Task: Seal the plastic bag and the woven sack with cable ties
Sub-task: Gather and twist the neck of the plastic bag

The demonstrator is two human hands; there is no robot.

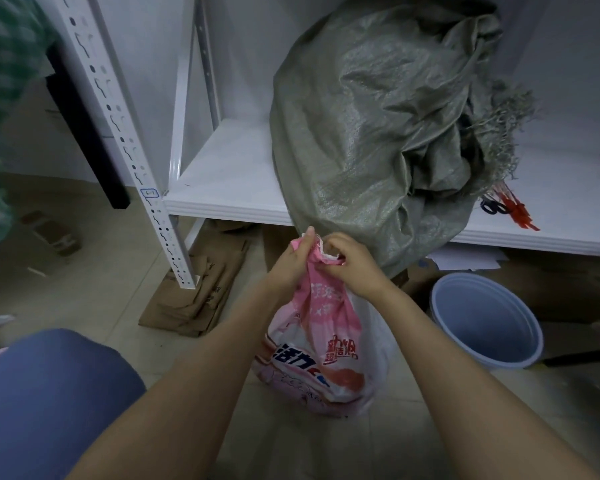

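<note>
A pink and white printed plastic bag [321,355] stands on the floor in front of me. Its top is bunched into a neck. My left hand [293,259] grips the neck from the left, and my right hand [352,263] pinches the bag's rim from the right. A big grey-green woven sack [371,133] sits on the white shelf [229,178] behind, its frayed mouth loosely gathered at the right. Red cable ties [515,209] lie on the shelf to the right of the sack.
A white slotted shelf upright [125,140] stands at the left. Flattened cardboard [194,296] lies on the floor under the shelf. A pale blue bucket [487,320] sits at the right. My knee in blue cloth [49,393] is at the lower left.
</note>
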